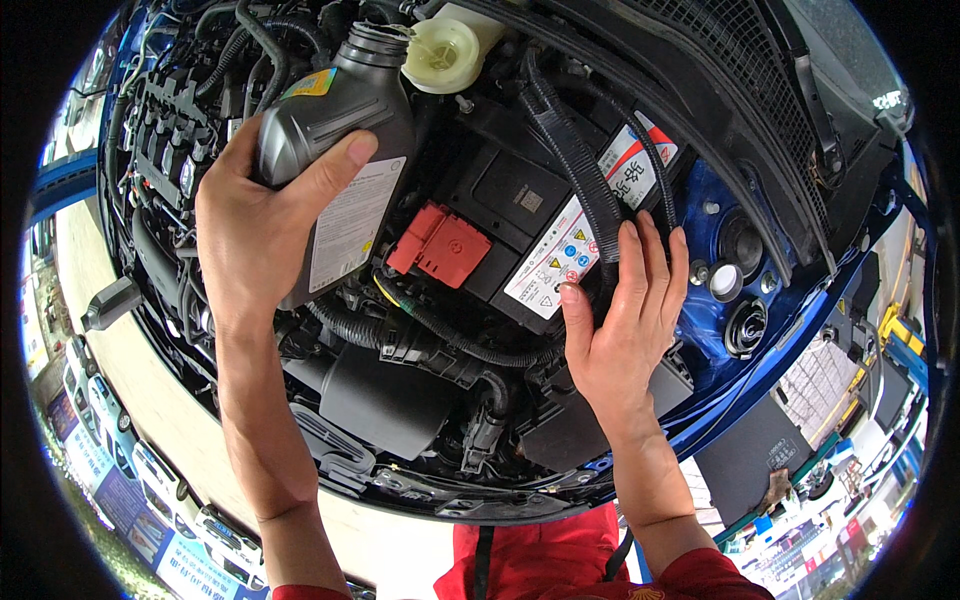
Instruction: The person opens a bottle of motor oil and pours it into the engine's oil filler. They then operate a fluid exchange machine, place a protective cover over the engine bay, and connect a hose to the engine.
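My left hand (270,205) is wrapped around a dark grey plastic fluid bottle (355,105), thumb across its side. The uncapped bottle is tilted, its threaded mouth beside the wide opening of a pale yellow reservoir (440,55). A thin stream of clear fluid appears to run from the mouth into that opening. My right hand (630,310) is open, palm down, fingers stretched over the car battery (505,190) and against the black corrugated hose (570,145). A red terminal cover (440,245) sits on the battery, left of this hand.
Engine parts and hoses (165,125) fill the bay's left side. A white cap (726,282) lies on the blue strut tower area at right. The black cowl grille (730,80) borders the far side. Beyond the blue fender stands a cluttered work surface (755,450).
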Demonstrator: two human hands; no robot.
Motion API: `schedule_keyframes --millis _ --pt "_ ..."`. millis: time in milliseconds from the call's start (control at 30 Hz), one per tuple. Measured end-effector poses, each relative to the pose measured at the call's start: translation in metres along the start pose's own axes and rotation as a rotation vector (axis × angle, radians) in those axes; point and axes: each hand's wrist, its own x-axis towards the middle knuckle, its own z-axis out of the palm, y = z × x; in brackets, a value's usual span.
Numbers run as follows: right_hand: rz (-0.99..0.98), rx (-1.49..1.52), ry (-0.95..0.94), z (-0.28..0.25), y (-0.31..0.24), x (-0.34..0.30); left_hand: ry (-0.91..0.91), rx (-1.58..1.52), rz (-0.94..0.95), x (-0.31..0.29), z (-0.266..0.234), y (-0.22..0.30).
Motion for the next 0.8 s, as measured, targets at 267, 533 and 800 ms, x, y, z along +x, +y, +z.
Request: schedule_keyframes --millis 267,533,800 --pt "-0.006 -0.004 0.018 0.0014 -0.0001 -0.0001 0.002 0.038 -0.011 -0.0005 -0.0010 0.0026" --pt "0.002 0.000 0.010 -0.0006 -0.0010 0.0011 -0.005 0.059 -0.019 -0.0016 0.0000 0.0060" --pt "0.000 0.002 0.009 -0.0009 -0.0008 0.0017 -0.002 0.075 -0.017 -0.0018 0.0009 0.0077"
